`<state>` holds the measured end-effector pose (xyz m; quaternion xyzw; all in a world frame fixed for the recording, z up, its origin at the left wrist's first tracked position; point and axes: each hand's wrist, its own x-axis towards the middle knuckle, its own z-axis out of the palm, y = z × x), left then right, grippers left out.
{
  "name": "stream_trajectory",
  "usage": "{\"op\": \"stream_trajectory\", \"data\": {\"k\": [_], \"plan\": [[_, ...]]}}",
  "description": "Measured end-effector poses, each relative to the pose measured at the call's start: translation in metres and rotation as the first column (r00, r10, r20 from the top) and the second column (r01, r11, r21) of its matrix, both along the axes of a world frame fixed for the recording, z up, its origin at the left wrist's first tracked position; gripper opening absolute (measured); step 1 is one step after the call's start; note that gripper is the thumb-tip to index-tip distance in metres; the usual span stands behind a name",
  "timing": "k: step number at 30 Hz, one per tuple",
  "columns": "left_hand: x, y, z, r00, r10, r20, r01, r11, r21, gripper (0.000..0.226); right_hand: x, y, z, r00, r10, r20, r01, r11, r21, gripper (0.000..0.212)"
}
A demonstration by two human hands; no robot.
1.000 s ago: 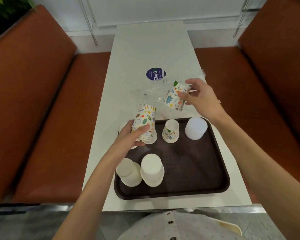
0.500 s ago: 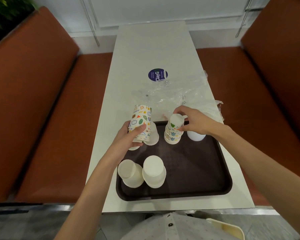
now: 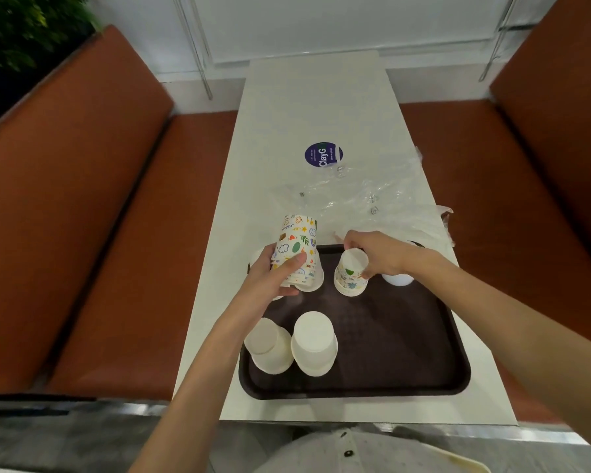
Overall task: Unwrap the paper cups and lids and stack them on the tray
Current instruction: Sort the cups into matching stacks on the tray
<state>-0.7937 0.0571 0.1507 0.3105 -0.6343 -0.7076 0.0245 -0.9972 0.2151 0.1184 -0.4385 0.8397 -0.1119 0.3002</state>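
at tray [image 3: 355, 393] 11 o'clock, left hand [image 3: 273, 279] is gripping tall stack [image 3: 298, 244]; right hand [image 3: 381, 256] is pinching short stack [image 3: 350, 273] at 12. light, crushable; sidewalls likely best hold.

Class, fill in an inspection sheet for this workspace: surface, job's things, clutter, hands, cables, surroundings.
Surface: white table; dark tray at its near end.
Job's things: tall patterned stack, tilted, at the tray's far left corner; short patterned stack upside down on the tray; plain white stacks upside down, front left; white lids partly hidden by the right wrist.
Clutter: clear plastic wrap beyond the tray; blue sticker.
Hands: left hand grips the tall patterned stack; right hand grips the short patterned stack.
Cables: nothing seen.
Surroundings: orange-brown benches both sides; plant far left.
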Motion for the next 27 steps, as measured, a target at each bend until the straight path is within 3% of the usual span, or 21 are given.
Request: {"op": "stream_trajectory", "data": {"k": [3, 6, 9, 11, 13, 20, 23, 25, 27], "plan": [[0.0, 0.004, -0.002, 1.0, -0.023, -0.002, 0.023, 1.0, -0.008, 0.051, 0.002, 0.006, 0.013, 0.999, -0.034, 0.018, 0.035, 0.998, -0.06, 0.087], [-0.001, 0.009, 0.002, 0.999, -0.04, -0.033, 0.041, 0.999, 0.033, 0.038, 0.009, 0.008, 0.037, 0.969, -0.157, 0.193, 0.211, 0.931, -0.299, 0.072], [-0.005, 0.013, 0.006, 0.996, -0.054, -0.067, 0.063, 0.988, 0.14, 0.05, 0.022, 0.005, 0.061, 0.838, -0.156, 0.524, 0.42, 0.796, -0.435, 0.048], [-0.008, 0.015, 0.007, 0.993, -0.061, -0.099, 0.082, 0.971, 0.226, 0.049, 0.032, 0.0, 0.068, 0.698, -0.101, 0.709, 0.521, 0.751, -0.407, 0.041], [-0.012, 0.018, 0.009, 0.991, -0.057, -0.12, 0.088, 0.958, 0.272, 0.051, 0.04, -0.005, 0.07, 0.602, -0.065, 0.796, 0.573, 0.729, -0.374, 0.035], [-0.014, 0.019, 0.019, 0.983, 0.002, -0.186, 0.07, 0.921, 0.384, 0.058, 0.042, -0.009, 0.077, 0.57, -0.033, 0.821, 0.665, 0.606, -0.437, 0.034], [-0.011, 0.014, 0.018, 0.983, 0.02, -0.183, 0.059, 0.908, 0.414, 0.055, 0.043, -0.009, 0.08, 0.492, 0.025, 0.87, 0.66, 0.642, -0.391, 0.033], [-0.01, 0.012, 0.017, 0.982, 0.012, -0.186, 0.062, 0.919, 0.39, 0.05, 0.042, -0.009, 0.082, 0.539, 0.003, 0.843, 0.611, 0.687, -0.393, 0.029], [-0.01, 0.011, 0.017, 0.983, 0.002, -0.184, 0.07, 0.92, 0.385, 0.043, 0.042, -0.012, 0.085, 0.671, -0.087, 0.737, 0.557, 0.715, -0.423, 0.027]]}}
